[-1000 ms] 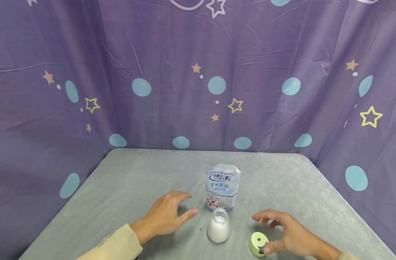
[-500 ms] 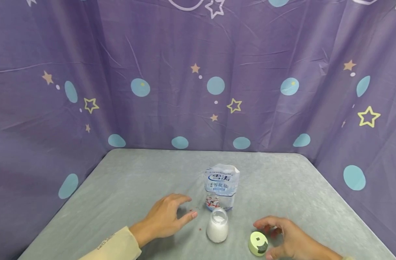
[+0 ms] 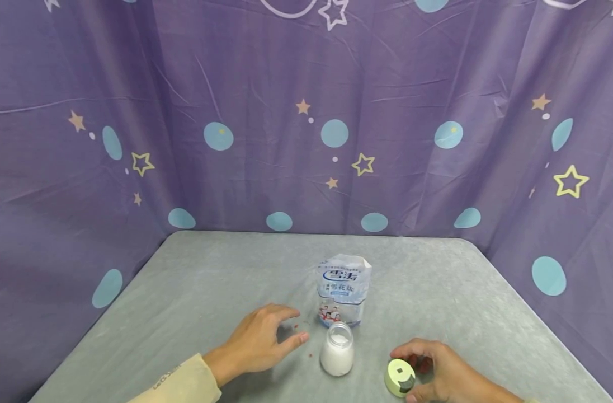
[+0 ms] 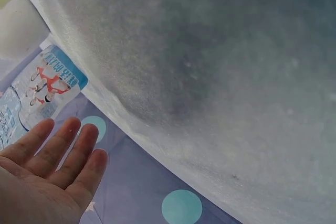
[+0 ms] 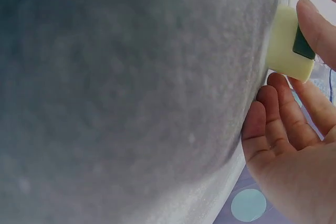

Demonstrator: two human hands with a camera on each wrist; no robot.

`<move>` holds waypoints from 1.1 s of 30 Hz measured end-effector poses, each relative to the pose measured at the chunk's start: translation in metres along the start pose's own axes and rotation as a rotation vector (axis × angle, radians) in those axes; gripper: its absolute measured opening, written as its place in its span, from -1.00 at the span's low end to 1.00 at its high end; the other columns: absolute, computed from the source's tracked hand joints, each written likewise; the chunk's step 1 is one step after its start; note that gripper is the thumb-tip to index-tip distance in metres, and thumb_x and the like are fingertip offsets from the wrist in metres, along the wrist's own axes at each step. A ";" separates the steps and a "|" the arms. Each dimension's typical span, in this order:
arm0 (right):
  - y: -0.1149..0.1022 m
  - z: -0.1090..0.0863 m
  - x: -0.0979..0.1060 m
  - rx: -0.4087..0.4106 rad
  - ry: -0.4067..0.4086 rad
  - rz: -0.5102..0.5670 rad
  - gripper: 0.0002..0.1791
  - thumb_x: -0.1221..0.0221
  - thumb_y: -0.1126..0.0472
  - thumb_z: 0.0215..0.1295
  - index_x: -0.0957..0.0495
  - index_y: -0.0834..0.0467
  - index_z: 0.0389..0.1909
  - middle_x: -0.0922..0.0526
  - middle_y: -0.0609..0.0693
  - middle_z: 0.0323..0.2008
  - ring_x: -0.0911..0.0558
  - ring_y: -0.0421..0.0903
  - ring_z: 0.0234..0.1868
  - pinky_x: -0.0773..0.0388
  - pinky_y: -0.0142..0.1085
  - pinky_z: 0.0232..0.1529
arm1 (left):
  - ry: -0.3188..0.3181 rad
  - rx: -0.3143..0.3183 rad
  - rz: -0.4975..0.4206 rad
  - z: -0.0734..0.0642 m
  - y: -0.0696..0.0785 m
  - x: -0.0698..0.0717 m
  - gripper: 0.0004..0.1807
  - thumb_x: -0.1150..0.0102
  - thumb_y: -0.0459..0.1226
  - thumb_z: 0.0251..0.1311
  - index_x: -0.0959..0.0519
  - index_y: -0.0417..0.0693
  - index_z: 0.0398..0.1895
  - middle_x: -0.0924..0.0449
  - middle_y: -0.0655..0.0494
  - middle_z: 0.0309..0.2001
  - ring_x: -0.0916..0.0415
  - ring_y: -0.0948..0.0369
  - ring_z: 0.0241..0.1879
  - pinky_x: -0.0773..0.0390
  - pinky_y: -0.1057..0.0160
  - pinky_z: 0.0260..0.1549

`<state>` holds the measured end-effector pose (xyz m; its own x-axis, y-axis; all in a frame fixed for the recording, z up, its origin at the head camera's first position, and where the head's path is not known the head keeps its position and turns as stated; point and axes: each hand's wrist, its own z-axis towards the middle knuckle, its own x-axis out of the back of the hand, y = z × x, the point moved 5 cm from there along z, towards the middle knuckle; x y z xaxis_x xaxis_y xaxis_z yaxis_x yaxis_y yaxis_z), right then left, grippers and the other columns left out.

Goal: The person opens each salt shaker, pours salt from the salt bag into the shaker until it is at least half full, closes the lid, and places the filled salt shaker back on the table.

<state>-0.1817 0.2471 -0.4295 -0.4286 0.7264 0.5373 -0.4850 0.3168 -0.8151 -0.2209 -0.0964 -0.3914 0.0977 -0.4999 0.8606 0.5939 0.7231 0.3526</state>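
Note:
A glass jar (image 3: 337, 354) holding white granules stands uncovered in front of an upright blue-and-white salt bag (image 3: 343, 288). My left hand (image 3: 258, 340) is to the left of the jar, apart from it, with fingers spread and nothing in them; the left wrist view shows the same loose fingers (image 4: 68, 153). To the jar's right, a pale green round lid (image 3: 399, 377) with a dark patch sits on the table. Thumb and index finger of my right hand (image 3: 442, 372) pinch the lid at its sides, while the other fingers stay loosely bent below it in the right wrist view.
The grey table (image 3: 226, 263) reaches back to a purple curtain (image 3: 266, 168) with stars and dots. Small red specks (image 3: 310, 355) lie on the table left of the jar.
My right thumb drew back from the lid, then came in again with the index finger to its sides. The left hand shifted slightly right. Jar, bag and lid stay in place.

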 end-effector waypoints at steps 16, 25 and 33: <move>-0.006 0.004 -0.001 -0.027 -0.007 -0.011 -0.53 -0.51 0.25 0.08 -0.67 0.02 0.06 -0.72 -0.11 -0.17 -0.64 -0.19 -0.19 -0.52 -0.32 -0.22 | -0.040 0.030 -0.059 -0.004 0.005 -0.005 -0.37 -0.18 0.27 0.31 -0.68 -0.03 0.11 -0.69 0.14 0.07 -0.61 0.13 0.08 -0.58 -0.01 0.07; -0.015 0.010 0.001 0.002 0.065 -0.060 -0.54 -0.52 0.20 0.09 -0.68 0.00 0.05 -0.72 -0.15 -0.19 -0.60 -0.17 -0.26 -0.49 -0.29 -0.28 | -0.047 0.008 -0.140 -0.006 0.013 -0.008 -0.39 -0.26 0.24 0.27 -0.68 -0.05 0.09 -0.70 0.16 0.04 -0.63 0.20 0.01 -0.60 0.06 0.02; -0.027 0.018 0.005 0.138 0.151 -0.099 -0.51 -0.55 0.23 0.05 -0.67 0.07 0.05 -0.74 -0.13 -0.17 -0.61 -0.18 -0.28 -0.53 -0.27 -0.29 | -0.105 0.004 -0.296 -0.008 0.019 -0.015 -0.33 -0.35 0.20 0.22 -0.63 -0.12 0.16 -0.70 0.04 0.06 -0.62 0.14 0.00 -0.61 0.04 0.01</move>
<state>-0.1845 0.2311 -0.4011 -0.2595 0.7821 0.5666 -0.6230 0.3127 -0.7170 -0.2052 -0.0792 -0.4003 -0.1621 -0.6375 0.7532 0.5808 0.5554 0.5951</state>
